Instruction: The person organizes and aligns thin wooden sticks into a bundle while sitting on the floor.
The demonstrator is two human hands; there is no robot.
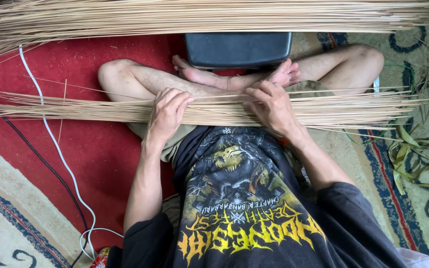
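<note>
- We had the left hand [167,113] curled knuckles-up over the bundle of thin sticks [100,110] lying across our crossed legs, fingers gripping its top.
- The right hand [273,105] was bent the same way, clamped on the bundle just right of centre.
- Fingertips were buried in the sticks; the bundle's ends ran out over the red rug [75,64].
- A second stick pile [214,17] lay beyond a dark box [238,48].
</note>
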